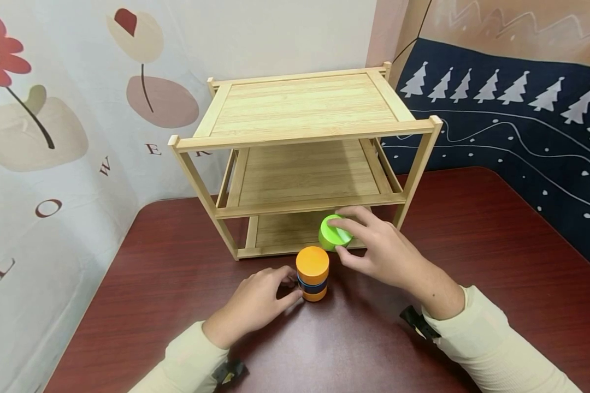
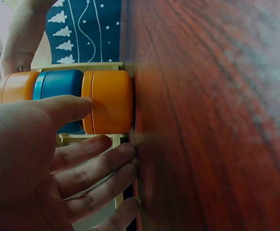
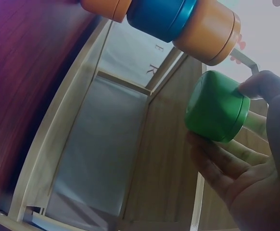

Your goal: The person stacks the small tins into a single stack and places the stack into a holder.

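A green cylinder (image 1: pixel 328 236) is pinched by the right hand (image 1: pixel 384 246), an orange-and-blue cylinder stack (image 1: pixel 312 267) flanked by the spread left hand (image 1: pixel 259 297).

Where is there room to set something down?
Bare: the top board of the pale wooden rack, and red-brown tabletop between rack and navy tree-print backdrop. Crowded: before the rack, where left hand, orange-and-blue cylinder stack, green cylinder and right hand cluster.
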Available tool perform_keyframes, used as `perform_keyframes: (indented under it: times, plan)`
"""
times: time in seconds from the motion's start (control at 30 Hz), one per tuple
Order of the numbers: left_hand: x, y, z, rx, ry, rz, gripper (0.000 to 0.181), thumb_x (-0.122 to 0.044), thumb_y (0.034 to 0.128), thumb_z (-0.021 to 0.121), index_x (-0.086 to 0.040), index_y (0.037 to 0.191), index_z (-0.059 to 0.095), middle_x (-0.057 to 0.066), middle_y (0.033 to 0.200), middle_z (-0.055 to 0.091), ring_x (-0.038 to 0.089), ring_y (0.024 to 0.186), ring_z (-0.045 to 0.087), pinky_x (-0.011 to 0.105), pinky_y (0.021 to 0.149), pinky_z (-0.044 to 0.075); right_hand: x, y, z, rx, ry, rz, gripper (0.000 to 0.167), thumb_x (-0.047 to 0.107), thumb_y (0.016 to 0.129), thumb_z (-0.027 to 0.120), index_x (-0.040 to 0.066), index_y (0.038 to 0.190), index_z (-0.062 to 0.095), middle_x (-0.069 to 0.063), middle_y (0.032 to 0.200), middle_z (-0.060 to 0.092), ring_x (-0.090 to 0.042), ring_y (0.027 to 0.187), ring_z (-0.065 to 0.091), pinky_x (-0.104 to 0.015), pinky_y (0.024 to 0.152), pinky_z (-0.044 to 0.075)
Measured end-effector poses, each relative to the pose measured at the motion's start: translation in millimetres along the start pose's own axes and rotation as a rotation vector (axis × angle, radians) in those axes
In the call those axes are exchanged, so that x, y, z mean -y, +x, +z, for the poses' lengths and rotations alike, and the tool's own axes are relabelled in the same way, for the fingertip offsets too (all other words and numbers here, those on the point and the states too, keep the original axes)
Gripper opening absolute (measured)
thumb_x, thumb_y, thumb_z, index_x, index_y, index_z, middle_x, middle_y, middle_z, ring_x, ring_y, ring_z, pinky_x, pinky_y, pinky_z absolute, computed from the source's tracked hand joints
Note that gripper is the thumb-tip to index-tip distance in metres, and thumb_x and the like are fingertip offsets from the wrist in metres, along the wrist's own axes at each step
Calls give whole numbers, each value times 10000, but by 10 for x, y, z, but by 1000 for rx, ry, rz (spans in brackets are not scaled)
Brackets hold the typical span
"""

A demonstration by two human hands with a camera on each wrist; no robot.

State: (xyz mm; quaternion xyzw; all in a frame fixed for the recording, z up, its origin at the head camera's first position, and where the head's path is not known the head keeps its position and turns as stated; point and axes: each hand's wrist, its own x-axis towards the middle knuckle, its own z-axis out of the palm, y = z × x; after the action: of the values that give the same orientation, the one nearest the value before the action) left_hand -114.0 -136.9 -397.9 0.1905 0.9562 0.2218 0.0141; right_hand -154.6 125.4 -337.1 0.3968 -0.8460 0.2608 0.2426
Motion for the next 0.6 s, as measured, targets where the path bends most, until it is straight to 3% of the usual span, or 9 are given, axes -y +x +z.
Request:
perform_keyframes:
  times: [0.6]
  plan:
    - [-1,-3,1,2,9,-1,251,-420,907,710,-226,1063,679,-95,996,737,134,972,684,405,816,548,29,1,36,-55,9,-90,471,132,781,809,107,1230,668,-132,1255,613,-203,904,690,-271,686,590]
